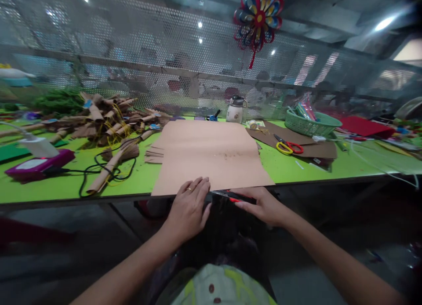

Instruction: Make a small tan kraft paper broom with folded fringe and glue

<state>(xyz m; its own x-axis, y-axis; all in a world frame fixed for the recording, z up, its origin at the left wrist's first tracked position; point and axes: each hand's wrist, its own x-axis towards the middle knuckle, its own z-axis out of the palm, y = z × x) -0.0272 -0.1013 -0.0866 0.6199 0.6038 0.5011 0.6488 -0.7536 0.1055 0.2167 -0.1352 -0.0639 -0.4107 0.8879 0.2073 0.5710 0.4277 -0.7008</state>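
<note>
A large sheet of brown kraft paper lies over the table's front edge, on top of more brown sheets. My left hand rests flat on the paper's near edge, fingers stretched out, with a ring on one finger. In my right hand is a utility knife with a black and red handle. Its thin blade points left, close to my left fingertips, along the near edge of the paper. Part of the handle is hidden by my fingers.
Yellow-and-red scissors lie on dark brown board at right, near a green basket. A bottle stands behind the paper. Rolled brown paper pieces, a black cable and a purple power strip are at left.
</note>
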